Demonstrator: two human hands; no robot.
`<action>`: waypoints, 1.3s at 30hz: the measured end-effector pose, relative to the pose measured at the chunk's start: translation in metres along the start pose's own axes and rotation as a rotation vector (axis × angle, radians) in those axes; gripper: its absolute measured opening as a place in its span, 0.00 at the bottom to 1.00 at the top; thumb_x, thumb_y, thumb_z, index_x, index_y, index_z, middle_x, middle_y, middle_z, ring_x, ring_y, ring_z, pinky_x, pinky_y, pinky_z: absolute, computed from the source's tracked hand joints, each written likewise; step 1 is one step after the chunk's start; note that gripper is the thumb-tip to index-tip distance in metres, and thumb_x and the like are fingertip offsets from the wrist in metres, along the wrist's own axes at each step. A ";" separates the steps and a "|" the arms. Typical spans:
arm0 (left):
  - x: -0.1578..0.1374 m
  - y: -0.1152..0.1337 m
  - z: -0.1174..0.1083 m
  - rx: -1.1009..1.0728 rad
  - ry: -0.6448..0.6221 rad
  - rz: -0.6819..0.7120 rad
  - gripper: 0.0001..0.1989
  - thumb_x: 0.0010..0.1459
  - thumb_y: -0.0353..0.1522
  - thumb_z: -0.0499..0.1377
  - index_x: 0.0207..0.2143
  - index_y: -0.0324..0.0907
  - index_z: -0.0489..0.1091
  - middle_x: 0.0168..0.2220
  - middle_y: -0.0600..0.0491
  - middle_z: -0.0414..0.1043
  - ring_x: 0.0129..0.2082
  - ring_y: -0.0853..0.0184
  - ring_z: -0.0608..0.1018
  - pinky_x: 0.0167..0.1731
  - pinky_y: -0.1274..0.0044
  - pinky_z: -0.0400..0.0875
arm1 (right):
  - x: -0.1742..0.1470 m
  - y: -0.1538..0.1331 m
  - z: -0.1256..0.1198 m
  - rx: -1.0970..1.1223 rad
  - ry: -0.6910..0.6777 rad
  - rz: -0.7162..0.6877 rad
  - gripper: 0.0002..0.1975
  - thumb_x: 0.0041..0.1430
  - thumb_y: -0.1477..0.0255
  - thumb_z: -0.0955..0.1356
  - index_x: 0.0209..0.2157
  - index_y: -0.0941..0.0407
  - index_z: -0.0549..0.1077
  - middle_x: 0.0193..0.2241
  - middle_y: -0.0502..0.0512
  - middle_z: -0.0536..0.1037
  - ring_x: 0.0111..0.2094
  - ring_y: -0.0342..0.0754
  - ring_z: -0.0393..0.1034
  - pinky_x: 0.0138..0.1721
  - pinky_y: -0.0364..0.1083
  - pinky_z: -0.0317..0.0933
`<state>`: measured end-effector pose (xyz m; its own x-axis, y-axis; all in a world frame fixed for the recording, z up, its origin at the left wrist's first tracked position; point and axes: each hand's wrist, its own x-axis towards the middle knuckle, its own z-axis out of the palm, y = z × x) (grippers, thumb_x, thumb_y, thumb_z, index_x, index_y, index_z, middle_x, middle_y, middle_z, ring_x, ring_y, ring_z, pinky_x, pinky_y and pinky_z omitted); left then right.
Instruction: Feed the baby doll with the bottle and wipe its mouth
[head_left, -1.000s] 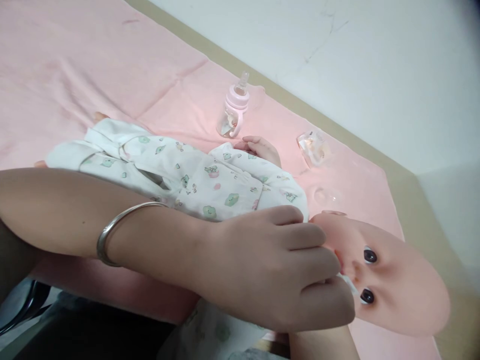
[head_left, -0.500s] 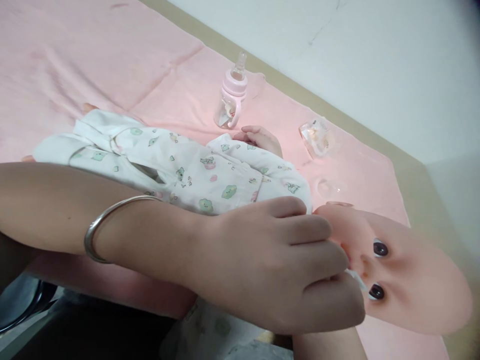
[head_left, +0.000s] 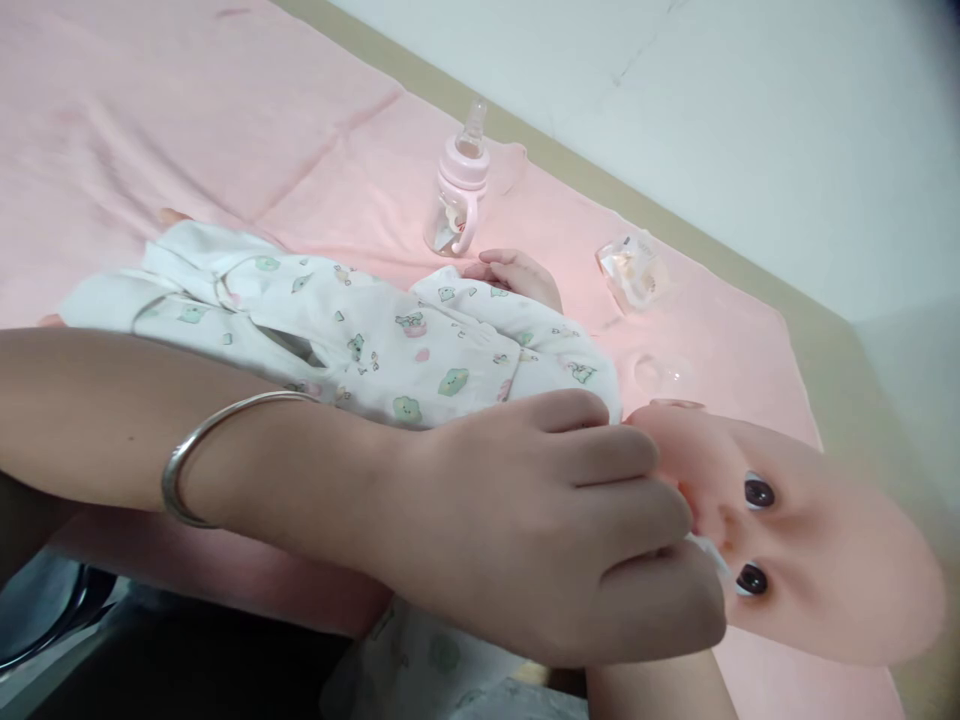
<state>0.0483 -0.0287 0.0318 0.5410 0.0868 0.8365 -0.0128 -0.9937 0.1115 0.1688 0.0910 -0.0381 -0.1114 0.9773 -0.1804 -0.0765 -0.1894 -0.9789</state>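
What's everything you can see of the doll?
The doll lies face up on pink cloth, head toward the picture's right. Its bald head looks like smooth plastic, with dark eyes. Its white fabric-looking outfit has green and pink prints; one doll hand pokes from a sleeve. A white bit shows beside its mouth. The person's left hand hides part of its chest; contact is unclear.

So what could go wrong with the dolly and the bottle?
The left hand is right by the doll's mouth, and the white scrap beside its fingers could poke an eye if it slips. The baby bottle is close to the doll's small hand, so bumping that little arm might knock it. And the silver bracelet could perhaps catch on the doll's patterned clothes.
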 end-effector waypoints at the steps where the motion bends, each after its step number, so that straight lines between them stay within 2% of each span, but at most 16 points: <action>1: 0.000 0.000 0.000 -0.002 0.003 -0.001 0.07 0.52 0.27 0.59 0.22 0.42 0.74 0.18 0.58 0.68 0.19 0.71 0.68 0.19 0.75 0.68 | 0.000 0.000 0.000 0.003 0.002 0.004 0.11 0.56 0.72 0.63 0.41 0.60 0.65 0.38 0.54 0.75 0.38 0.40 0.72 0.44 0.41 0.66; 9: 0.002 -0.001 0.001 -0.003 -0.009 -0.007 0.08 0.52 0.26 0.59 0.22 0.43 0.73 0.18 0.59 0.68 0.19 0.71 0.69 0.19 0.76 0.69 | -0.004 -0.005 0.003 -0.007 0.005 0.026 0.10 0.57 0.74 0.62 0.41 0.61 0.65 0.38 0.55 0.75 0.36 0.38 0.72 0.39 0.38 0.66; 26: -0.003 -0.003 0.004 0.011 -0.013 0.016 0.06 0.52 0.28 0.58 0.25 0.42 0.74 0.21 0.57 0.70 0.21 0.70 0.69 0.22 0.75 0.71 | -0.006 -0.005 0.002 -0.004 -0.023 0.014 0.11 0.57 0.72 0.61 0.42 0.60 0.64 0.39 0.54 0.74 0.37 0.38 0.71 0.42 0.40 0.66; 39: -0.005 0.000 0.001 0.027 -0.029 0.023 0.05 0.53 0.29 0.59 0.25 0.42 0.73 0.21 0.57 0.69 0.22 0.71 0.70 0.24 0.75 0.70 | -0.004 -0.002 0.001 0.003 -0.017 -0.003 0.11 0.57 0.72 0.62 0.41 0.60 0.65 0.38 0.54 0.74 0.36 0.39 0.71 0.41 0.40 0.66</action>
<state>0.0464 -0.0290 0.0274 0.5652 0.0622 0.8226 -0.0027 -0.9970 0.0772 0.1684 0.0874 -0.0353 -0.1280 0.9761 -0.1754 -0.0797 -0.1864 -0.9792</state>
